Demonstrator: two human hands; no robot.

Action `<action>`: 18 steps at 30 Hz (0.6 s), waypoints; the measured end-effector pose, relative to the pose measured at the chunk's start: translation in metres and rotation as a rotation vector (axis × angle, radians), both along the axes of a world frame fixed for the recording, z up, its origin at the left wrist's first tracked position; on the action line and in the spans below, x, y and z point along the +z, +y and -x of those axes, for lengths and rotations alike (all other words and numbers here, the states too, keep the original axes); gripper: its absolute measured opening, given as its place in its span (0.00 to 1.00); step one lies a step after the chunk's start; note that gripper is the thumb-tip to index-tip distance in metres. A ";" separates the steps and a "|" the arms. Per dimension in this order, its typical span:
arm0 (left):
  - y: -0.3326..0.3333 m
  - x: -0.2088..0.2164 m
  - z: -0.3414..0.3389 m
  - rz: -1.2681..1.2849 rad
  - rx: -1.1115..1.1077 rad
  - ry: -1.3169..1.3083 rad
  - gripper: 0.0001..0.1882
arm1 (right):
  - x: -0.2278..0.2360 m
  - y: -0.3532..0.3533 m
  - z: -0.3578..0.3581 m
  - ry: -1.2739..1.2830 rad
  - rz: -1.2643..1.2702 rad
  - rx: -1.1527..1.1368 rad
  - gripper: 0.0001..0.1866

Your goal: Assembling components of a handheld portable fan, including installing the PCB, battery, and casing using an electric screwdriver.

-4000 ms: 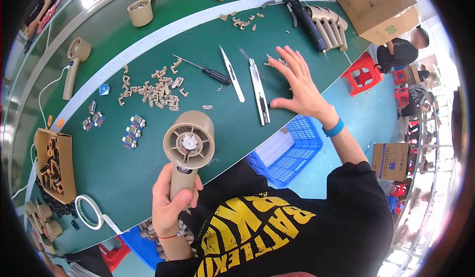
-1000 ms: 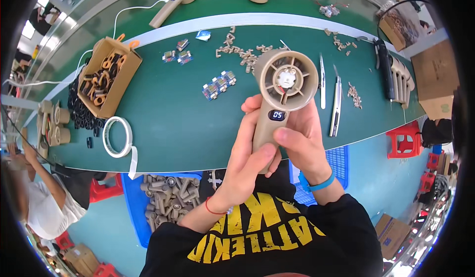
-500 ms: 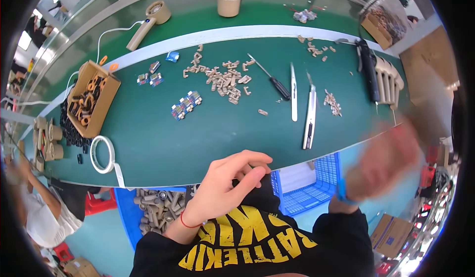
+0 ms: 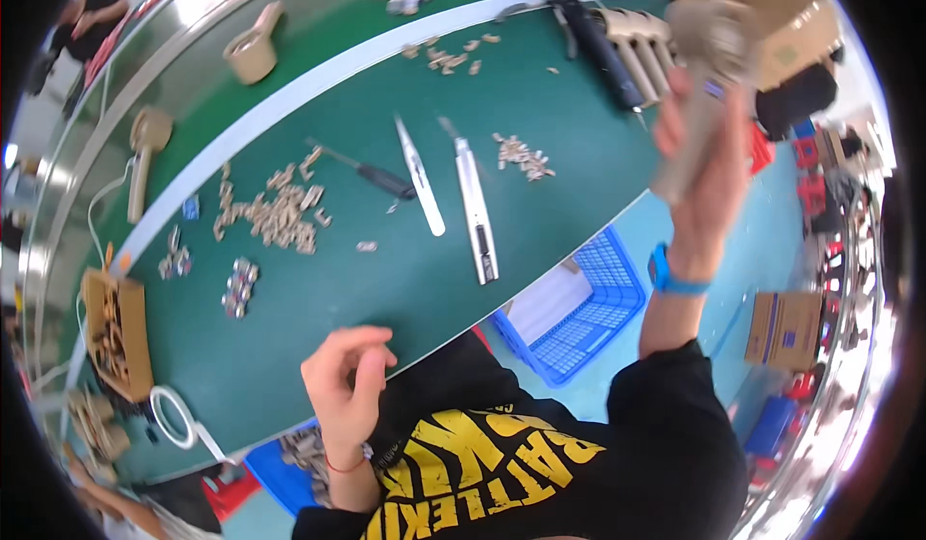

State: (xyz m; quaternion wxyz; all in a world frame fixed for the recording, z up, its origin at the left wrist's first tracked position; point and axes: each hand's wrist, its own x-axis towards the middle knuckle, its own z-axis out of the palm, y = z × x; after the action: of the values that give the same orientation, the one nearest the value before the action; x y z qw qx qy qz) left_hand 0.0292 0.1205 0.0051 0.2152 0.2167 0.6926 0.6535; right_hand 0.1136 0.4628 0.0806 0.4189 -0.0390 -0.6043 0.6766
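Green bench running at a slant, pretty cluttered. Beige handheld fan is gripped by the fingers of the right hand, wrapped round its handle, lifted near the bench's far right edge, badly blurred. Nothing is seen in the left hand; its fingers are loosely half-curled, unclenched, over the near edge.

Head and handle are joined on the held fan, so it's probably mostly put together; finer details can't be made out. Just beside it, a row of beige fans has been lined up, so some look done. Plenty seems left, though: beige clips are heaped loose, circuit boards are lying unfitted, and more beige parts are held in a blue bin below.

As for obstacles, the row is crowded by a black tool on one side and a big carton on the other. Mid-bench is taken up by a cutter knife, tweezers and a screwdriver.
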 end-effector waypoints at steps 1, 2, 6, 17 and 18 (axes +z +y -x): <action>-0.002 -0.006 0.001 -0.003 0.042 0.036 0.08 | -0.008 0.017 0.005 -0.101 -0.005 -0.083 0.22; -0.002 -0.014 0.001 -0.018 0.056 0.108 0.09 | -0.017 0.044 -0.003 -0.103 0.008 -0.054 0.23; 0.002 -0.006 -0.001 0.046 -0.099 0.229 0.09 | -0.022 0.129 -0.074 -0.004 0.230 0.139 0.28; 0.005 0.001 0.016 -0.047 -0.125 0.230 0.10 | -0.067 0.315 -0.136 -0.381 0.073 -0.480 0.34; 0.003 0.002 0.014 -0.045 -0.083 0.234 0.10 | -0.071 0.339 -0.143 -0.435 0.077 -0.494 0.34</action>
State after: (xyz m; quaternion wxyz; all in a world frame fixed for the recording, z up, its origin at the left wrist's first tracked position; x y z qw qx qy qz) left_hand 0.0147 0.1236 0.0075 0.1551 0.3246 0.6886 0.6296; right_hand 0.2567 0.8014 0.0093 0.4297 -0.3440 -0.6258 0.5526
